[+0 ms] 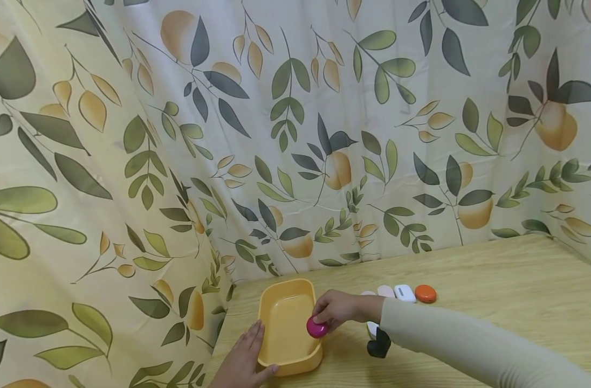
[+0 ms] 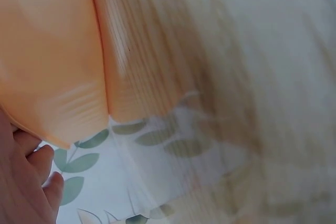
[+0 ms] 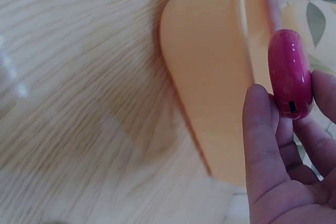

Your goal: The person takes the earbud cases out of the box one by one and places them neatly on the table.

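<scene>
A glossy magenta rounded case (image 1: 317, 327) with a small dark slot is pinched between the thumb and fingers of my right hand (image 1: 337, 307). It overlaps the right side of a yellow rectangular tub (image 1: 288, 331) in the head view. From the right wrist, the magenta case (image 3: 290, 74) shows edge-on beside the tub's outer wall (image 3: 205, 66). My left hand (image 1: 242, 357) rests against the tub's left side, fingers extended along the wall and thumb near the front corner. Only the fingers (image 2: 39, 163) of that hand show at the tub's edge in the left wrist view.
Right of the tub, partly behind my right forearm, are an orange round case (image 1: 425, 293), a white case (image 1: 404, 293), a pale pink one (image 1: 385, 291) and a black item (image 1: 379, 346). Leaf-patterned cloth (image 1: 295, 161) hangs behind and left of the wooden table (image 1: 514, 280).
</scene>
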{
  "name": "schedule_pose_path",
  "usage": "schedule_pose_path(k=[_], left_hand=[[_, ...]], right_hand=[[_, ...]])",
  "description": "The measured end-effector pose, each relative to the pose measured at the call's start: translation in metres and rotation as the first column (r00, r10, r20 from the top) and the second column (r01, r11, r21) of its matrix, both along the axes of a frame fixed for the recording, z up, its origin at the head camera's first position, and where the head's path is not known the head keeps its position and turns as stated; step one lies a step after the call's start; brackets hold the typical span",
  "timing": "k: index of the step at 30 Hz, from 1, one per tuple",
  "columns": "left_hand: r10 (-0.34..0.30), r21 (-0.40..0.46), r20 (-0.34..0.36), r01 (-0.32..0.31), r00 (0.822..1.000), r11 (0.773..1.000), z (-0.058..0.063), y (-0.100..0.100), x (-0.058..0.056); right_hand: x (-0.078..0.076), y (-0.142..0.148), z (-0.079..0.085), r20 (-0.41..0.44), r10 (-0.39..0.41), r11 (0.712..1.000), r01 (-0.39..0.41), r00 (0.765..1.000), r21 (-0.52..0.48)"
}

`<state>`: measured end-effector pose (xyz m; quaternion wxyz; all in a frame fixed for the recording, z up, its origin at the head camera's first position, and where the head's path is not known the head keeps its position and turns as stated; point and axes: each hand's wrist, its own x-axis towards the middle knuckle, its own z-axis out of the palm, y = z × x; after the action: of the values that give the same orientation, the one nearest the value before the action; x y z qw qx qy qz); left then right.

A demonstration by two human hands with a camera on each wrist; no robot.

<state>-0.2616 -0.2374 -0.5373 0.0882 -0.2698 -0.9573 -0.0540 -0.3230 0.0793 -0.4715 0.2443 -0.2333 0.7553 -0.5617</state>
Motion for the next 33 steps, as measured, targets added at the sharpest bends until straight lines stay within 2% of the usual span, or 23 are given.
schedule_pose_path(k=[6,14,23,33], left_hand=[[-0.009,0.004,0.012,0.009,1.000,1.000,0.000,0.001,-0.002],[-0.027,0.009,0.002,0.027,1.000,1.000,-0.001,0.001,-0.002],[-0.022,0.016,0.009,0.022,1.000,1.000,0.003,0.000,-0.001],[-0.032,0.044,0.014,0.032,0.999,0.999,0.002,-0.001,0.001]], right_hand=[[-0.002,0.022,-0.004,-0.003,-0.033,0.999,0.033,0.999,0.004],[-0.002,0.049,-0.007,0.004,-0.036,0.999,0.036,0.999,0.008],[0.001,0.059,-0.006,0.004,-0.062,0.998,0.062,0.998,0.012],[-0.001,0.074,-0.007,-0.015,-0.072,0.997,0.072,0.997,0.039]])
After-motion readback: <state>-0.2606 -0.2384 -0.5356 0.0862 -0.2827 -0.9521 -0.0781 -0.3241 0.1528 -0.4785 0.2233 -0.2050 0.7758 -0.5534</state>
